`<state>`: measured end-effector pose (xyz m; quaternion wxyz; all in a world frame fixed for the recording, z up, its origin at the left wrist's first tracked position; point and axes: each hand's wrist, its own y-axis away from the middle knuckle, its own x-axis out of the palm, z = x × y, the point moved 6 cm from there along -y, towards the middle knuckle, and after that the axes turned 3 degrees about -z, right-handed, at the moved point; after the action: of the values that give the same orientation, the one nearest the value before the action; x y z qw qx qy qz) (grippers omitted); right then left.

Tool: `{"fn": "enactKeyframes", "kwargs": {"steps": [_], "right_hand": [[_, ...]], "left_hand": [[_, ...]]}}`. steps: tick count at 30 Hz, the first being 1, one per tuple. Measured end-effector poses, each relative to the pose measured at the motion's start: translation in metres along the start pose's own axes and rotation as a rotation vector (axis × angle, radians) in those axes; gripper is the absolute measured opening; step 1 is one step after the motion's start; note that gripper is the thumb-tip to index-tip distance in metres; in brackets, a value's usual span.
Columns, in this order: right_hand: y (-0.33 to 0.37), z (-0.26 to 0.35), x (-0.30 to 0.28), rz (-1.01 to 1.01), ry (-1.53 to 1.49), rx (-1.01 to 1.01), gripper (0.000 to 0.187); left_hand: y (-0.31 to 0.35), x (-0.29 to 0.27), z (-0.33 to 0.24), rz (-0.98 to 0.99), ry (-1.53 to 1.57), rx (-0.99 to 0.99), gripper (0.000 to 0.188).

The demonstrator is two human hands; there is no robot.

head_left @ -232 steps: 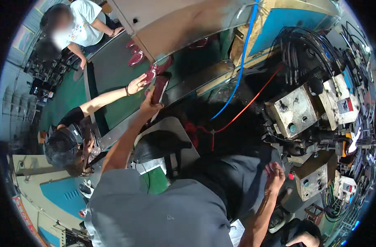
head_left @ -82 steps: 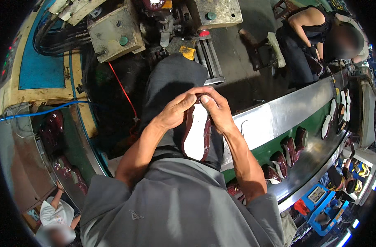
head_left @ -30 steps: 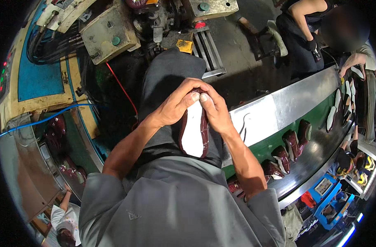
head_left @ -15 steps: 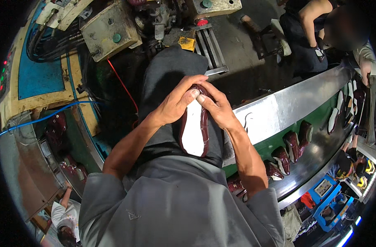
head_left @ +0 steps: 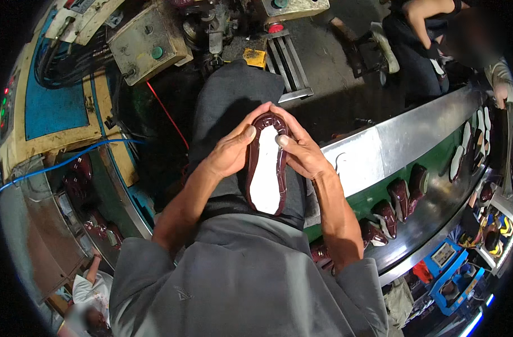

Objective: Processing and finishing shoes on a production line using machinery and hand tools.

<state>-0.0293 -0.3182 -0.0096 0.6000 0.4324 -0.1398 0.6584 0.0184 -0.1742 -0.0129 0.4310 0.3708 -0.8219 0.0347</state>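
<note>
A dark red shiny shoe upper lies sole side up on my lap, its toe pointing away from me. A white insole covers most of its underside, with the gathered red edge folded in around it. My left hand grips the toe's left side, thumb on the rim and fingers wrapped round the front. My right hand holds the right side, its thumb pressed on the folded edge next to the insole. The fingertips of both hands meet beyond the toe. What lies inside the upper is hidden.
Right of me runs a green conveyor with a metal edge, carrying several red shoes. Ahead stands a machine with a control box. A blue hose crosses at left. Another person sits at the far right.
My thumbs have moved apart from the middle of the toe to its two sides, baring the insole's front end. The shoe upper stays on my lap.
</note>
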Motion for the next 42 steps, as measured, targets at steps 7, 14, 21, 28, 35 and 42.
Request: {"fn": "enactKeyframes", "kwargs": {"steps": [7, 14, 21, 28, 35, 42], "right_hand": [[-0.008, -0.007, -0.014, -0.169, 0.380, -0.060, 0.067], [-0.007, -0.001, 0.001, -0.227, 0.363, -0.051, 0.077], [0.056, -0.010, 0.090, -0.126, 2.030, -0.360, 0.088], [0.031, 0.043, 0.090, -0.197, 1.868, -0.419, 0.080], [-0.038, 0.144, 0.141, -0.368, 1.908, -0.663, 0.074], [-0.176, 0.203, 0.219, -0.280, 1.948, -0.861, 0.076]], "left_hand": [[-0.001, 0.002, 0.001, -0.194, -0.691, 0.236, 0.055], [-0.009, -0.002, -0.010, -0.209, -0.304, 0.134, 0.048], [-0.030, -0.043, -0.038, -0.581, -0.097, 0.345, 0.032], [-0.077, -0.098, -0.139, -0.500, -0.130, 0.296, 0.035], [-0.183, -0.094, -0.362, -0.318, -0.048, 0.283, 0.051], [-0.105, -0.054, -0.363, -0.104, -0.088, 0.498, 0.063]]}}
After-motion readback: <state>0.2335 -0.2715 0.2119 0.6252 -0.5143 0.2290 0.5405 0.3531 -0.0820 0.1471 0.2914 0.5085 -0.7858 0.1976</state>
